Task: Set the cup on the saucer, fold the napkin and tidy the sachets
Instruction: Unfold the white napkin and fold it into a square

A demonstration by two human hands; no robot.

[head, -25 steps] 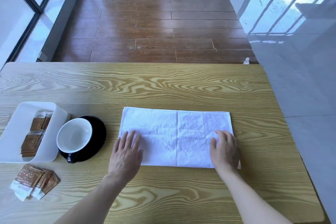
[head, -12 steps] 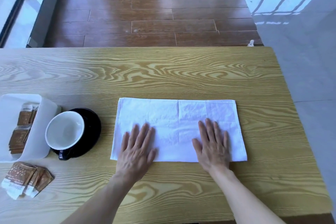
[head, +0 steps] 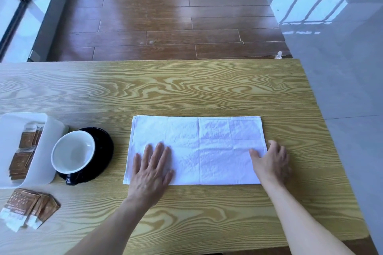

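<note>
A white napkin (head: pixel 207 147), folded into a long rectangle, lies flat on the wooden table (head: pixel 186 89). My left hand (head: pixel 152 168) presses flat on its near left part, fingers spread. At the napkin's right edge rests my right hand (head: pixel 271 160), thumb on the cloth and fingers beside the edge. A black cup with a white inside (head: pixel 72 154) stands on a black saucer (head: pixel 103 147) to the left. A white tray (head: pixel 49 130) at far left holds brown sachets (head: pixel 22 151). More brown sachets (head: pixel 29 207) lie loose in front of it.
The table's right edge (head: pixel 331 151) is close to my right hand, with grey floor beyond. Dark wooden flooring lies past the far edge. Bare tabletop stretches behind the napkin and in front of it.
My right hand has slid from the middle of the napkin to its right edge. My left hand has shifted slightly left and stays flat on the cloth.
</note>
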